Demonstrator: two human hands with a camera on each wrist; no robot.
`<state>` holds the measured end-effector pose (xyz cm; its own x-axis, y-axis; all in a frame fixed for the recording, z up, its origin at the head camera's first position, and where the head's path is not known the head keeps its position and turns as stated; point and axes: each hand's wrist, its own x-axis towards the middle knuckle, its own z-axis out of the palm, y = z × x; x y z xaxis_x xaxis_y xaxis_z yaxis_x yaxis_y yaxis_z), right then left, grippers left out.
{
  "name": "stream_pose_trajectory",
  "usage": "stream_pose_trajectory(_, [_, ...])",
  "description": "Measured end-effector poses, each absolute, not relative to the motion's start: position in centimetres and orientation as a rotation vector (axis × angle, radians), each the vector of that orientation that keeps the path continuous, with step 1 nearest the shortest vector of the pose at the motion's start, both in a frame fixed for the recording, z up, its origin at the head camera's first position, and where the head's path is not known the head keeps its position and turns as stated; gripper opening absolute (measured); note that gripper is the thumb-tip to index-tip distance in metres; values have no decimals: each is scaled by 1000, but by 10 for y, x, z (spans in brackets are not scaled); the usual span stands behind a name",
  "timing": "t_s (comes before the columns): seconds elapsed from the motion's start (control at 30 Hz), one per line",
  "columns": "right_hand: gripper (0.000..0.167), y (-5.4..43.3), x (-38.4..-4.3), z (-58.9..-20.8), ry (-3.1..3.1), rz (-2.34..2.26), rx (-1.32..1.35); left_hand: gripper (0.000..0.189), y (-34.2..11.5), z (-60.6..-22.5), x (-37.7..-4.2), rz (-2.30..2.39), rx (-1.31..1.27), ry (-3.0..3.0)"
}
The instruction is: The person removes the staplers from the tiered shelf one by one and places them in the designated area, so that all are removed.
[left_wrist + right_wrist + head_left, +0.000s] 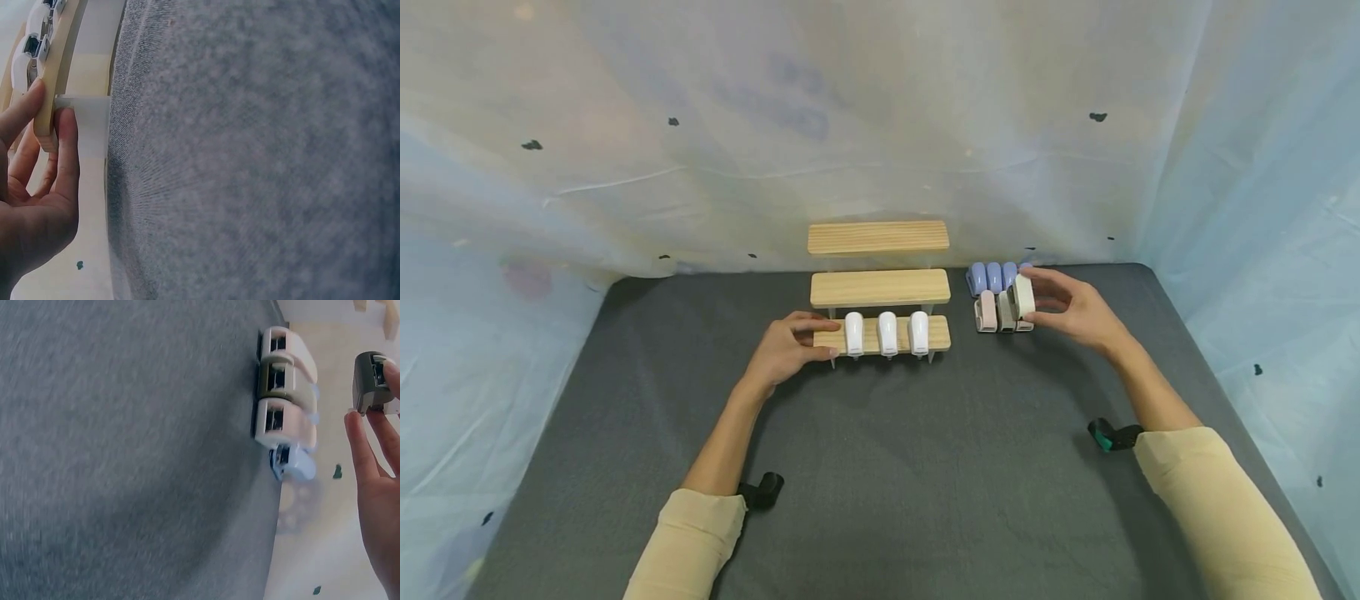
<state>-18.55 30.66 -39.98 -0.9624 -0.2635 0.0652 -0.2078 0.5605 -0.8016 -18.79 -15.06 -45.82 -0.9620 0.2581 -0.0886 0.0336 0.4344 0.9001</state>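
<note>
My left hand [780,352] grips the left end of the lowest wooden shelf [900,334] of a tiered stand. The left wrist view shows the thumb and fingers pinching that end of the board [47,128]. Three white small staplers [887,333] stand side by side on this shelf. At the right, my right hand [1075,312] holds a small grey and cream stapler [1023,297] between thumb and fingers, raised above the others. In the right wrist view the held stapler [369,381] has a dark grey side. Just below it are a pink stapler [986,312] and a grey one [1005,312].
Several blue-violet staplers [994,276] form a row behind the pink and grey ones. The middle shelf [880,287] and top shelf [878,237] rise behind the lowest one. A dark grey tabletop [925,467] meets a pale curtain [880,125] at the back.
</note>
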Motion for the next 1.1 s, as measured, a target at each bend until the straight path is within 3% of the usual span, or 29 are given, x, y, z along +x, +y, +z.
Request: stream_pose_trajectory(1.1, [70,356,-192,-429,2739,-1334,-246,40,-150,-458,-189,1547,239,2470])
